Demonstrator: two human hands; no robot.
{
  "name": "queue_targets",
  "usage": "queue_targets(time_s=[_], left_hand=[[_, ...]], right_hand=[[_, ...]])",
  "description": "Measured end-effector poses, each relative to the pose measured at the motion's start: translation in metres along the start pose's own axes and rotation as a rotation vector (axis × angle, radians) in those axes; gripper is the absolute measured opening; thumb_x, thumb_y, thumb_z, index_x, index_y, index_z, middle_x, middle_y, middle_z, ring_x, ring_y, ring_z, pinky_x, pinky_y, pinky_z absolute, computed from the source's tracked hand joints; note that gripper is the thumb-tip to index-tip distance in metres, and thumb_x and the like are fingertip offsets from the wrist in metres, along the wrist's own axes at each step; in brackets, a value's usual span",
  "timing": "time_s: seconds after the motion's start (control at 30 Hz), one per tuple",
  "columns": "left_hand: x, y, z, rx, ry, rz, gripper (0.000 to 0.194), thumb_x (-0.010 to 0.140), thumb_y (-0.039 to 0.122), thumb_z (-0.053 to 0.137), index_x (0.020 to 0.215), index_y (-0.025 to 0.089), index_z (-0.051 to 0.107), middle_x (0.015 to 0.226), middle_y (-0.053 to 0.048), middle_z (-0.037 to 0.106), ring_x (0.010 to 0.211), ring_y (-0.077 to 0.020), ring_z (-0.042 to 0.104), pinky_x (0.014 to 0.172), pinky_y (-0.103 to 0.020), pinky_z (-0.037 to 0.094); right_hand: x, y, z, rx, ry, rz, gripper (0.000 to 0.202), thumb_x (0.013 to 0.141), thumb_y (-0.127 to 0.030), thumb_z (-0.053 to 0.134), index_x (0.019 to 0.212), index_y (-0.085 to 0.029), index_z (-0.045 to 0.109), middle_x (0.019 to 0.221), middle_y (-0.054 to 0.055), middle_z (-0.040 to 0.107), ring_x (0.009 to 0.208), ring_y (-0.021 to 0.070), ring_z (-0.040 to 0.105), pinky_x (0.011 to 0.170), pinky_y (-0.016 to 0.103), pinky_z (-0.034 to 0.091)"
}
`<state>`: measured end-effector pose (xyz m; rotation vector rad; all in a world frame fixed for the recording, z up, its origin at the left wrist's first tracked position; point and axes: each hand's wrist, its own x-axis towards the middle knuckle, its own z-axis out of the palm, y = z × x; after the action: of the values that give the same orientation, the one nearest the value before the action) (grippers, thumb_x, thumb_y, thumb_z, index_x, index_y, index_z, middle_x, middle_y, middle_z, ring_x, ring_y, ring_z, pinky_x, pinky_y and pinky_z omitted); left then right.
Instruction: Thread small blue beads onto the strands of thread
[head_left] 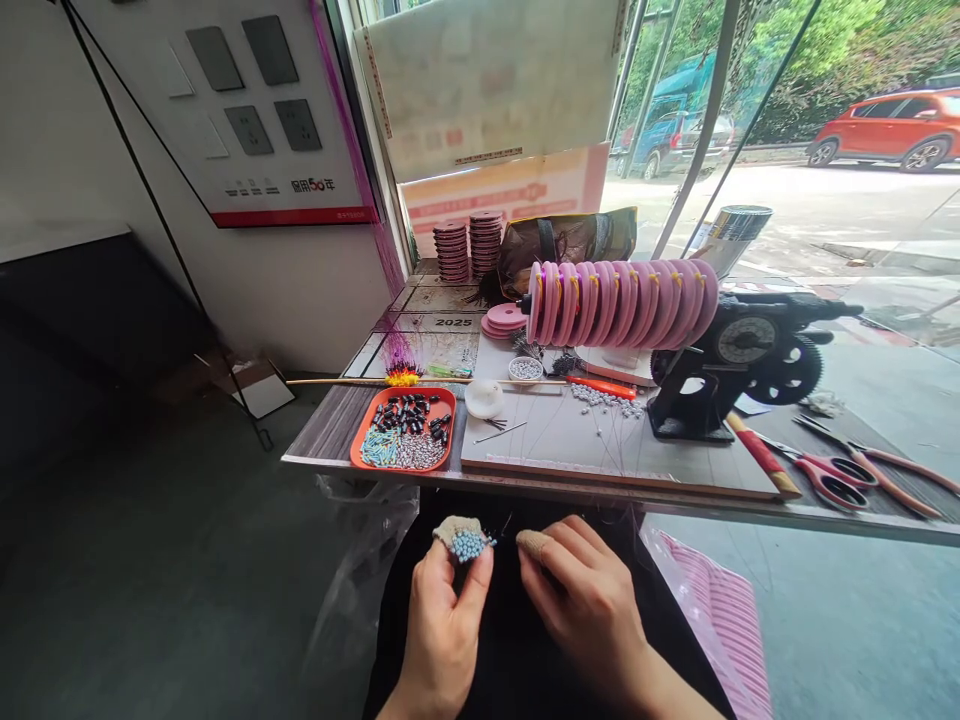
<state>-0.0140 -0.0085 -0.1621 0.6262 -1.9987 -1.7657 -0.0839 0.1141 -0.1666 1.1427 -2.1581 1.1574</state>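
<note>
Over the lap, my left hand (446, 620) is closed on a cluster of small blue beads (469, 545), pinched between thumb and fingers, with a beige covering (455, 527) on a finger behind it. Just to the right, my right hand (581, 580) has its thumb and index finger pressed together, and a beige wrap (531, 543) covers that fingertip. Thin dark strands show between the hands; what the right fingertips hold is too small to make out. The hands are apart, in front of the table's edge.
An orange tray (358, 440) of small parts stands on the table (322, 440). Behind the board (555, 440) pink discs (622, 305) hang on a black geared machine (694, 400). Red-handled scissors (832, 475) and pliers (892, 480) lie at the right. A thin rod (337, 380) juts out left.
</note>
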Motion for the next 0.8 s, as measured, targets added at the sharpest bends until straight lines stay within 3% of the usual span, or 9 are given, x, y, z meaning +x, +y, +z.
queue_targets(time_s=[0.17,0.27,0.33,0.47,0.6,0.7,0.8], left_hand=[[0.002,0.003,0.001,-0.126,0.029,-0.045,0.011,0.068,0.029,0.071,0.072,0.018,0.068,0.069,-0.002,0.067,0.067,-0.0177,0.059,0.067,-0.025,0.048],[0.003,0.000,0.001,-0.187,0.045,-0.091,0.015,0.066,0.031,0.073,0.074,0.018,0.069,0.073,-0.003,0.068,0.072,-0.0173,0.060,0.071,-0.024,0.047],[0.003,-0.003,0.001,-0.235,0.041,-0.140,0.019,0.068,0.036,0.072,0.076,0.019,0.069,0.070,-0.001,0.066,0.066,-0.0139,0.056,0.064,-0.021,0.046],[0.001,-0.004,0.001,-0.287,0.006,-0.183,0.026,0.071,0.044,0.067,0.075,0.018,0.066,0.061,0.002,0.057,0.055,-0.0107,0.047,0.053,-0.020,0.040],[0.001,0.003,0.002,-0.356,-0.024,-0.224,0.026,0.073,0.044,0.066,0.074,0.018,0.066,0.071,-0.001,0.060,0.070,-0.0150,0.052,0.070,-0.025,0.043],[0.001,0.010,0.002,-0.479,-0.046,-0.337,0.026,0.069,0.043,0.069,0.071,0.018,0.065,0.072,-0.001,0.060,0.076,-0.0168,0.052,0.076,-0.027,0.042],[0.001,0.014,0.002,-0.517,-0.011,-0.378,0.028,0.063,0.043,0.074,0.069,0.017,0.065,0.068,0.000,0.060,0.075,-0.0169,0.052,0.076,-0.026,0.042]], right_hand=[[-0.002,0.002,0.000,0.081,-0.017,0.058,0.011,0.083,-0.012,0.050,0.088,-0.017,0.059,0.063,0.001,0.057,0.057,0.0134,0.052,0.053,0.024,0.045],[-0.003,0.003,-0.003,0.222,-0.051,0.178,0.029,0.082,-0.020,0.053,0.111,-0.017,0.050,0.069,0.000,0.057,0.060,0.0122,0.055,0.056,0.022,0.047],[-0.002,0.003,-0.004,0.257,-0.101,0.206,0.039,0.081,-0.026,0.055,0.118,-0.016,0.045,0.067,-0.002,0.056,0.056,0.0115,0.054,0.051,0.020,0.045],[-0.001,0.000,-0.004,0.137,-0.248,0.092,0.018,0.086,-0.032,0.051,0.094,-0.018,0.058,0.052,-0.004,0.052,0.045,0.0106,0.048,0.046,0.022,0.036],[-0.001,-0.003,-0.001,0.063,-0.282,-0.007,0.031,0.092,-0.025,0.039,0.067,-0.018,0.055,0.052,-0.001,0.054,0.045,0.0099,0.048,0.050,0.025,0.033],[-0.001,-0.006,0.000,0.083,-0.258,-0.021,0.030,0.091,-0.023,0.039,0.064,-0.018,0.052,0.055,0.000,0.055,0.049,0.0111,0.047,0.052,0.025,0.034],[0.000,-0.008,0.000,0.125,-0.242,-0.001,0.023,0.091,-0.022,0.040,0.073,-0.018,0.054,0.061,0.001,0.057,0.053,0.0120,0.049,0.054,0.025,0.037]])
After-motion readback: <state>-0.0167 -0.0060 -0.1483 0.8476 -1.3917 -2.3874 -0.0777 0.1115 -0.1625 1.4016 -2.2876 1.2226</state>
